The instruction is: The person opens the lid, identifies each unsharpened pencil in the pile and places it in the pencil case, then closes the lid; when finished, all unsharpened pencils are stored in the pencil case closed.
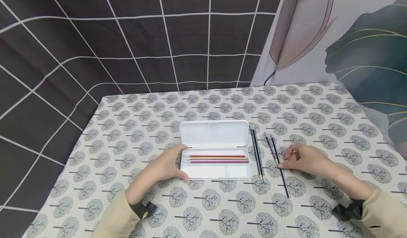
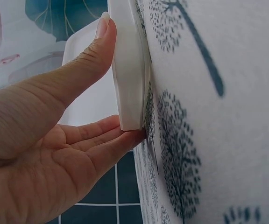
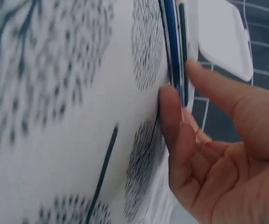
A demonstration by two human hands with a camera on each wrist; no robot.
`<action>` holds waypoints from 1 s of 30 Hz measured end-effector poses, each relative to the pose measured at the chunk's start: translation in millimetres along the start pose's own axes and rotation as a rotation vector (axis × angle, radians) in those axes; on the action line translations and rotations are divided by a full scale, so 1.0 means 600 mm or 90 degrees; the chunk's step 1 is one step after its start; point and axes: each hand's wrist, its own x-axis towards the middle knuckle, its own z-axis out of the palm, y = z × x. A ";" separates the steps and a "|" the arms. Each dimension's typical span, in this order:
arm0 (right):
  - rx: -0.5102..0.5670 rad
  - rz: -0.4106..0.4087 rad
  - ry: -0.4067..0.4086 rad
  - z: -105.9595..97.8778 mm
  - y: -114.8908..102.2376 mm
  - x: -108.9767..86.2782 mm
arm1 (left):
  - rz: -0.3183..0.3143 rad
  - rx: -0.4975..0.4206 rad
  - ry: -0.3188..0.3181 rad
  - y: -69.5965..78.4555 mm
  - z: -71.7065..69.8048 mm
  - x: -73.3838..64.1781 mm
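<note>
A white pencil case (image 1: pixel 238 173) lies on the table with its lid (image 1: pixel 213 134) raised at the back. Several red and yellow pencils (image 1: pixel 219 159) lie in its rear part. My left hand (image 1: pixel 165 163) grips the case's left end, thumb at the front corner and fingers at the back; the left wrist view shows them around the end wall. Right of the case, my right hand (image 1: pixel 306 158) has thumb and index finger at a long dark pencil (image 1: pixel 284 181), pinching it near its middle. A shorter dark pencil-like stick (image 1: pixel 270 145) lies against it, its lower end by my fingertips.
Two dark sharpened pencils (image 1: pixel 258 155) lie side by side between the case and my right hand. A tree-patterned cloth (image 1: pixel 210 202) covers the table. Behind it hang a dark grid curtain (image 1: pixel 184 36) and a pale leaf-printed curtain (image 1: pixel 311 54).
</note>
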 end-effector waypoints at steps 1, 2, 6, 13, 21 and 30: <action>-0.002 -0.004 -0.002 0.003 -0.002 -0.002 | 0.002 0.000 0.001 0.000 0.000 0.000; 0.000 -0.006 -0.005 0.007 -0.004 -0.003 | 0.004 0.000 0.001 -0.001 0.000 0.001; 0.006 0.007 -0.031 0.017 -0.014 -0.007 | 0.008 -0.006 0.002 -0.002 0.001 0.001; 0.070 0.027 -0.082 0.019 -0.017 -0.009 | 0.010 0.004 0.000 -0.001 0.001 0.001; 0.093 -0.021 -0.101 0.006 -0.007 -0.004 | -0.001 0.008 0.001 -0.001 0.001 0.001; 0.199 -0.024 -0.094 -0.029 -0.001 0.005 | 0.002 0.000 0.000 -0.002 0.001 -0.002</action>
